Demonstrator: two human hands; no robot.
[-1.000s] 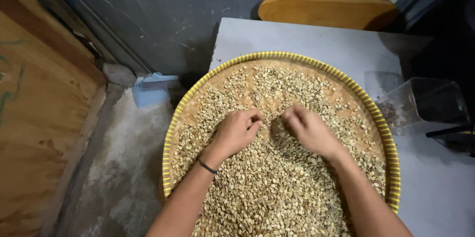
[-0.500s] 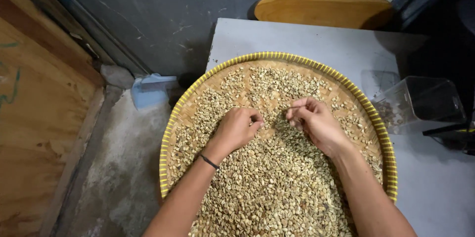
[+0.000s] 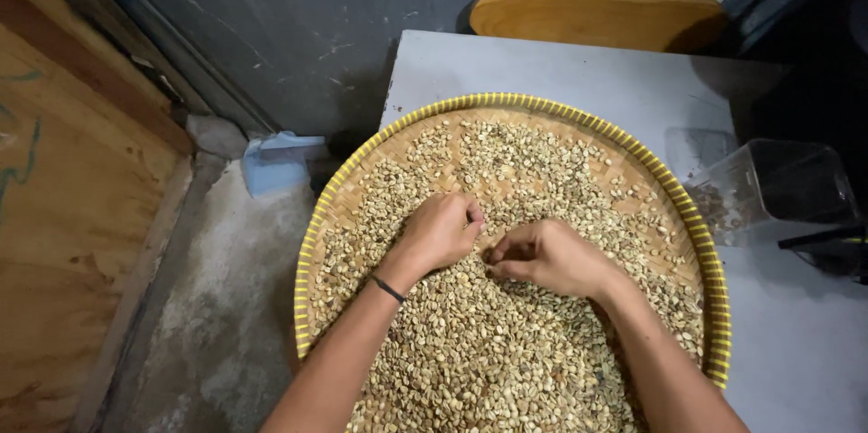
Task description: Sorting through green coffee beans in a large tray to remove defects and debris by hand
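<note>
Resting side by side on a heap of pale beans [image 3: 488, 361], the two hands work near the middle of a round woven tray [image 3: 506, 100]. The left hand [image 3: 440, 230] is curled into a loose fist, its fingertips tucked down into the beans; whether it pinches any single bean cannot be told. The right hand [image 3: 542, 257] lies just beside it, almost touching, fingers bent and drawn together at the tips against the beans.

The tray's yellow-striped rim runs close to the left edge of the grey tabletop [image 3: 579, 67] and seems to overhang it slightly. Bare woven weave shows along the tray's far left and far right arcs, where the beans thin out; the thick layer sits toward the near side. Beyond the tray's far rim a strip of table stays open up to a curved wooden chair back [image 3: 597, 19]. To the right, a clear plastic container [image 3: 768, 184] stands just beside the rim.

Left of the table lie rough concrete floor [image 3: 226, 306], a plywood panel [image 3: 72, 216] and one pale blue plastic scoop [image 3: 276, 162] against the dark wall.

Counted: two hands, one tray, one container, one scoop, one thin dark wristband [image 3: 387, 287] on the left wrist, beans too many to count.
</note>
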